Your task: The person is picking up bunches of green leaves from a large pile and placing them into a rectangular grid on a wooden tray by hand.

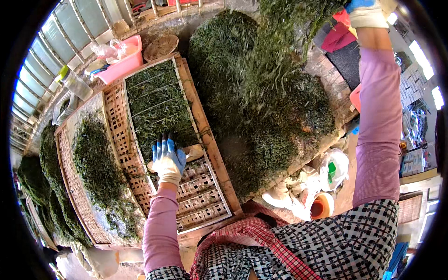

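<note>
My left hand [169, 158], in a white glove with blue and dark fingers, lies palm down over a wooden bar [194, 153]. Its fingers reach forward, slightly apart, onto dark green shredded strands [157, 94]. These fill the far part of a pale slatted frame [219, 199], which lies on woven bamboo matting [119, 115]; matting shows through its near part. High at the upper right, my right hand [365, 12] wears a similar glove. Its fingers are cut off by the view's edge. Loose green strands [297, 31] trail beside it over a large heap [241, 115]; its grip is hidden.
Left of the frame lies another green pile [96, 157]. A pink basin [126, 61], a shallow basket [161, 47] and a plastic jar [77, 84] stand by the barred window. Near my body, right of the heap, are a plastic bag [337, 168] and an orange-lined container [327, 204].
</note>
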